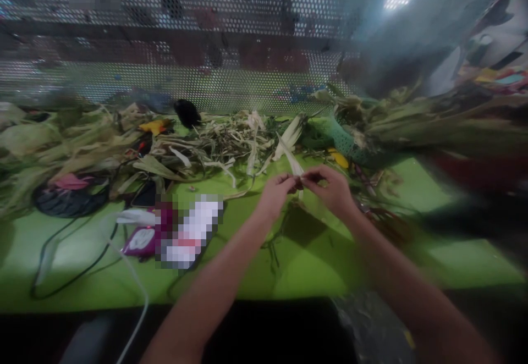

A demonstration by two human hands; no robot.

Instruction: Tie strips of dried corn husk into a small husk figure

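Over the green table [264, 265], my left hand [279, 191] and my right hand [328, 185] meet with fingertips pinched together. Both hold a pale strip of corn husk [292, 158], which rises up and to the left from the pinch. A short end of the strip hangs below the fingers. Just beyond the hands lies a wider pale husk [290, 134]. A heap of shredded dry husk strips [223, 144] spreads behind and to the left. The exact grip between the fingertips is too small to make out.
At left are a purple power bank [142, 241] with a white cable, a blurred-out phone-like object, a dark round bag [70, 196] and larger husks [37, 138]. A green basket [345, 138] with long husks stands at right. A perforated metal panel [231, 83] closes the back.
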